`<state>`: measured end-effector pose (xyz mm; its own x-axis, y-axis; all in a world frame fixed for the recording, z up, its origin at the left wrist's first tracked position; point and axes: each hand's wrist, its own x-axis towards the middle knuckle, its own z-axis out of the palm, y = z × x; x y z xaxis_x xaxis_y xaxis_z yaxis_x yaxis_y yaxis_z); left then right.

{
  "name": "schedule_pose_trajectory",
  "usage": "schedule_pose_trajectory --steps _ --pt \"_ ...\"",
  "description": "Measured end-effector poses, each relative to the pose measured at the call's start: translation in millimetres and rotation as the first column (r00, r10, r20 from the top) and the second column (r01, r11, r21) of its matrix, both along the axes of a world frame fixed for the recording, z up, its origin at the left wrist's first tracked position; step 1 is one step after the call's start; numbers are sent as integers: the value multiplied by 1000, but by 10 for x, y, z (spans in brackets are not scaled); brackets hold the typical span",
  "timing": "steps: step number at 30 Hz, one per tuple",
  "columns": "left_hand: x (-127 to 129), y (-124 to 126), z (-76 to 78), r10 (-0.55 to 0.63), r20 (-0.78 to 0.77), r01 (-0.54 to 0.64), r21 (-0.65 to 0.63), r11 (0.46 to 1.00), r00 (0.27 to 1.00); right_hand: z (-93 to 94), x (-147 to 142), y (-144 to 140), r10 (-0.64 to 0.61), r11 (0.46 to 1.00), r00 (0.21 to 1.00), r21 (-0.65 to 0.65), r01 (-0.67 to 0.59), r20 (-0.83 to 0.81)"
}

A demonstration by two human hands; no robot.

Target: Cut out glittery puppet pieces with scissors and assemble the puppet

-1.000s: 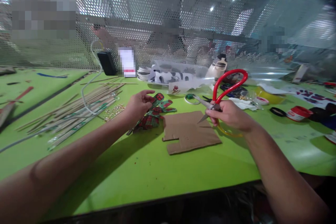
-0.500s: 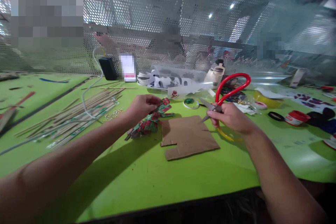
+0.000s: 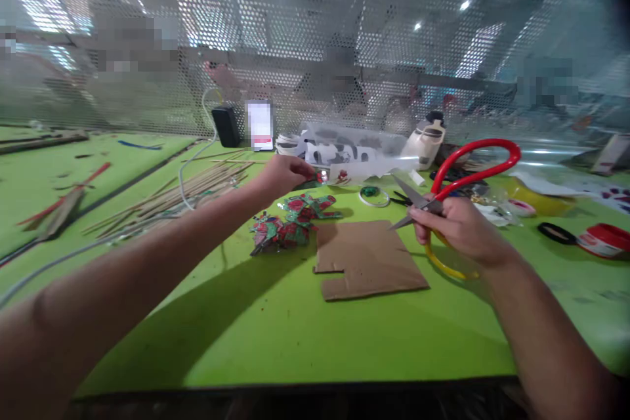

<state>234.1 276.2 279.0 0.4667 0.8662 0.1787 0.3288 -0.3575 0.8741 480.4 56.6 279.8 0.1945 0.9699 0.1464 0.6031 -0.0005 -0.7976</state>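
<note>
My left hand (image 3: 284,178) pinches a small red-and-green patterned piece (image 3: 321,177) between thumb and fingertips, above the table. Beneath and a little nearer lies a pile of similar glittery red-and-green pieces (image 3: 294,220). In my right hand (image 3: 457,226) is a pair of scissors (image 3: 480,161) with one red and one yellow handle loop. Their blades are spread and point left, over the far right corner of a brown cardboard sheet (image 3: 369,259). The cardboard lies flat, with a notch cut in its near left side.
Thin wooden sticks (image 3: 162,200) and a white cable (image 3: 183,177) lie to the left. At the back stand a black box (image 3: 226,126), a lit phone (image 3: 260,125) and a cream bottle (image 3: 426,143) before a perforated screen. A white ring (image 3: 374,197) and red tape roll (image 3: 604,239) are rightward.
My left hand has risen away from the pile with a small patterned piece in its fingers. The scissors stay in my right hand, blades still apart. The view has shifted slightly left.
</note>
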Motion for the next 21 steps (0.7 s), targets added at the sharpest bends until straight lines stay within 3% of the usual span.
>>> schedule_pose_trajectory --steps 3,7,12,21 --pt "-344 107 19 119 -7 -119 -1 993 993 -7 -40 -6 3 1000 999 -22 -2 38" --pt "-586 211 -88 214 -44 -213 20 977 976 -35 -98 -8 13 999 997 -42 -10 80" --pt "-665 255 -215 248 -103 -240 83 967 963 -99 -100 -4 21 1000 992 -11 -20 128" --pt "-699 349 -322 223 -127 -218 56 974 966 -189 -35 13 35 998 985 -48 -27 172"
